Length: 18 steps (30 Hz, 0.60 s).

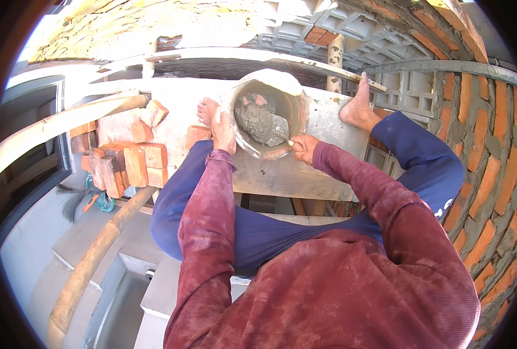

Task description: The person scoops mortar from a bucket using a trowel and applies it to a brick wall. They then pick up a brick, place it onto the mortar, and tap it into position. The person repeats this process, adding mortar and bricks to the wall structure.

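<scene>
A brick wall (480, 136) rose to the right of the bucket (299, 110), which stood on a pale platform (293, 181) between the person's bare feet (360, 104). Orange bricks (135, 166) sat stacked well to the bucket's left. Grey mortar (253, 121) (with a couple of reddish bits on top) lay inside the bucket. The left hand (223, 132) was against the bucket's left side; whether its fingers grasped there could not be told. At the bucket's near right, the right hand (305, 149) had its fingers clenched round a trowel (279, 129), the blade touching the mortar.
</scene>
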Available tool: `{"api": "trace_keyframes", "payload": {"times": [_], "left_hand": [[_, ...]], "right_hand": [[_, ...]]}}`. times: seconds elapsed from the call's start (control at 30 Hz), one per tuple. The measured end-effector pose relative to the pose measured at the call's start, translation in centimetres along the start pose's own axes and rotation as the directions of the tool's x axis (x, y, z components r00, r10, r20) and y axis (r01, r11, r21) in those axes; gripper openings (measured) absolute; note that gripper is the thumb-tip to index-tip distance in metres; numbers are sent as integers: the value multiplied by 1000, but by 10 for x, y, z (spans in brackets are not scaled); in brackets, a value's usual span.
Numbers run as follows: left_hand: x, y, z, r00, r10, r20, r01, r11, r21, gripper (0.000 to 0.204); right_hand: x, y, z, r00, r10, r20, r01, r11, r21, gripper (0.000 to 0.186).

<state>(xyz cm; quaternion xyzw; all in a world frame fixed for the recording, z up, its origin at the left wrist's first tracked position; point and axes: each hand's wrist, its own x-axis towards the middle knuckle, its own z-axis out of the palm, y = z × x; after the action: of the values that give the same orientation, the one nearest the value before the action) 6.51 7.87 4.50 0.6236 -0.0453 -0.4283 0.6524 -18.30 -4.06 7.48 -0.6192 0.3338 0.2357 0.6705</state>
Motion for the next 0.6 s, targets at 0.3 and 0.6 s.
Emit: {"api": "trace_keyframes", "payload": {"times": [0.3,0.6], "left_hand": [[30,-38,-47,991,111,-71,-116,991,-71,47],[11,-8,-45,980,70,-184,-17,961,275,50]], "right_hand": [[-82,-99,-75,958,-284,-37,232,847,-479,17],[-146,-386,-178,934,-333,-129,293,922,-252,19]]}}
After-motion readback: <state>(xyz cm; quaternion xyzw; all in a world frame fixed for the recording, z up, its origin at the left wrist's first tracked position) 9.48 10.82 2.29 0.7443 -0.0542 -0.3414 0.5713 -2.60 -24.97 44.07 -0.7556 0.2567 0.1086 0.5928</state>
